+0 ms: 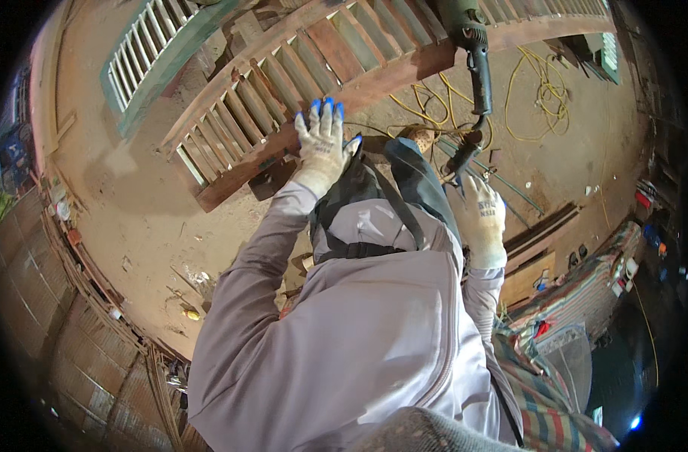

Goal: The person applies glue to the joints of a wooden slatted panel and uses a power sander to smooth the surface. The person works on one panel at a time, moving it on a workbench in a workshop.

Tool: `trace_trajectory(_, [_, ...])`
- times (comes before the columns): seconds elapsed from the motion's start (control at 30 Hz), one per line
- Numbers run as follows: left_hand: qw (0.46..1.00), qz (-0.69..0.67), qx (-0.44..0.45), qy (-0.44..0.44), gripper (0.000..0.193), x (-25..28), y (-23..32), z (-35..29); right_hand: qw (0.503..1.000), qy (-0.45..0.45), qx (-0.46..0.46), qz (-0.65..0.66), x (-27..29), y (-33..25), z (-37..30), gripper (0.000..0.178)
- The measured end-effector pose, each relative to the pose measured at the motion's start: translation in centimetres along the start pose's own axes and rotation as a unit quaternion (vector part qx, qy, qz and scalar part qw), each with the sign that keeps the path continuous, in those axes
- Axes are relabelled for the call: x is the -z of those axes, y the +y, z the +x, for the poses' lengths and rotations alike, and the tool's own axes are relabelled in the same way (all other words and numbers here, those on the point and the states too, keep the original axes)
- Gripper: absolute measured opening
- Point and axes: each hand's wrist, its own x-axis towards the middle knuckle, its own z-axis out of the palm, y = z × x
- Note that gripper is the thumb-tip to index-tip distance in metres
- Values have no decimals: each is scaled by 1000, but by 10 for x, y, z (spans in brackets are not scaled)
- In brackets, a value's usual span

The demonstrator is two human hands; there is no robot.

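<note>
A wooden slatted panel (283, 98) with a curved frame lies across the space ahead of me. My left hand (323, 147), in a pale glove with blue fingertips, rests on its near rail with the fingers apart. A power tool (475, 68) with a dark handle stands over the same rail, to the right. Below its handle a thick black piece (464, 154) hangs down toward my right hand (483, 215). That hand is gloved too, and its fingers curl in at the lower end of this piece. Its grip is partly hidden.
Yellow cord (543, 98) lies coiled on the dirt floor at the right, with more loops behind my knees. A green-framed slatted panel (144, 56) is at the far left. Wooden boards (540, 233) lie right of my right hand, near a striped cloth (566, 297).
</note>
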Motion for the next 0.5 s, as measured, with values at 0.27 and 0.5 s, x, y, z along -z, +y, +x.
trace_trajectory(0.27, [986,97,83,-109,83,39,20,80,998,-55,-36,-12,28,89,3,29])
trace_trajectory(0.5, [984,-42,152,-77,83,34,20,95,994,-24,92,-57,38,125,40,29])
